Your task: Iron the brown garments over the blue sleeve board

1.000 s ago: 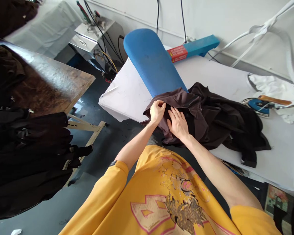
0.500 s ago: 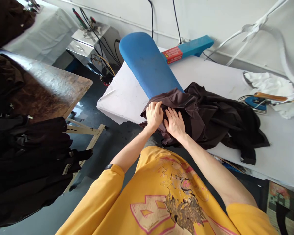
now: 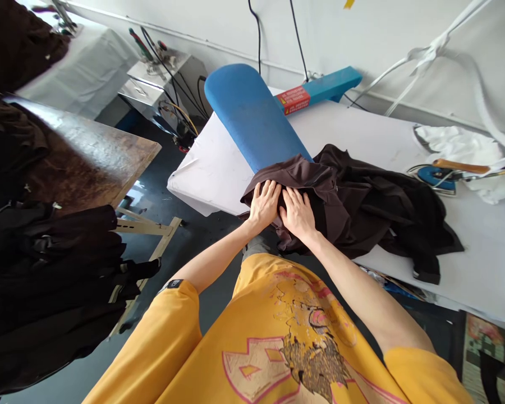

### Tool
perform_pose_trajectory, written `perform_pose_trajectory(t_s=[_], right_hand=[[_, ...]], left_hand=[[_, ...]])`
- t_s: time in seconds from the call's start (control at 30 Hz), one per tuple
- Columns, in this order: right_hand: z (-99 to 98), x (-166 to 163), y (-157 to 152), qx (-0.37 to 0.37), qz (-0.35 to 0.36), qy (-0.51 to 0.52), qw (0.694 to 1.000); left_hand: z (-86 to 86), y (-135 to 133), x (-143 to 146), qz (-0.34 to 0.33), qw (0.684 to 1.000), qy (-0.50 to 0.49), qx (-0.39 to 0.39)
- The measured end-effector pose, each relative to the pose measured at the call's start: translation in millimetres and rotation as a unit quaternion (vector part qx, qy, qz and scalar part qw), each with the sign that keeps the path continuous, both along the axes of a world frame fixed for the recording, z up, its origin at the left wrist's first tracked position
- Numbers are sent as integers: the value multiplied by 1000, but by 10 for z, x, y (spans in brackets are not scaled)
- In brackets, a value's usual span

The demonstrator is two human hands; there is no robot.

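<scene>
A dark brown garment lies bunched over the near end of a blue padded pressing board. My left hand rests on the garment near its left edge, fingers stretched out and lying flat. Close beside it, my right hand also lies flat on the cloth with its fingers extended. Both hands press on the fabric and neither grips it. The rest of the garment trails to the right across the white table, its folds hiding part of the board.
An iron with a wooden handle stands on the right of the white table, near crumpled white cloth. A blue arm with a red label lies behind. Dark garments are piled over a brown table at left.
My left hand has flattened, its fingers straightening on the cloth. My right hand has shifted very slightly left. The garment stays nearly in place, and the whole view has tilted a little.
</scene>
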State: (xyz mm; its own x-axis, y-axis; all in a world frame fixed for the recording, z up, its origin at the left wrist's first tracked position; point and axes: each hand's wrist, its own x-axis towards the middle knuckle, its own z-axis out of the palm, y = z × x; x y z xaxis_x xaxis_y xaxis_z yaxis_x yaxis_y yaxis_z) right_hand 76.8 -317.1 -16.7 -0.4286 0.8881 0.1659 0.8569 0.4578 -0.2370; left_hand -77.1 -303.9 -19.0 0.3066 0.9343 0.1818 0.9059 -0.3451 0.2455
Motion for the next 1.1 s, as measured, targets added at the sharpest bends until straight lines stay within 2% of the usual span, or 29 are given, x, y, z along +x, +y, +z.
perform_pose_trajectory(t_s=[0.2, 0.33, 0.53, 0.83, 0.97, 1.1], right_hand=[[14, -6, 8, 1, 0, 2, 1000], [45, -12, -4, -2, -4, 0, 1000], [81, -22, -24, 0, -11, 6, 1000], [64, -34, -29, 9, -11, 25, 1000], [41, -34, -32, 15, -11, 50, 999], [16, -48, -31, 21, -21, 71, 997]], left_hand=[[108, 125, -18, 99, 995, 3, -21], [210, 158, -58, 129, 991, 8, -27], [318, 130, -75, 122, 993, -1, -8], [357, 129, -81, 123, 992, 9, -7], [303, 249, -83, 103, 993, 49, 16], [289, 489, -49, 78, 993, 78, 46]])
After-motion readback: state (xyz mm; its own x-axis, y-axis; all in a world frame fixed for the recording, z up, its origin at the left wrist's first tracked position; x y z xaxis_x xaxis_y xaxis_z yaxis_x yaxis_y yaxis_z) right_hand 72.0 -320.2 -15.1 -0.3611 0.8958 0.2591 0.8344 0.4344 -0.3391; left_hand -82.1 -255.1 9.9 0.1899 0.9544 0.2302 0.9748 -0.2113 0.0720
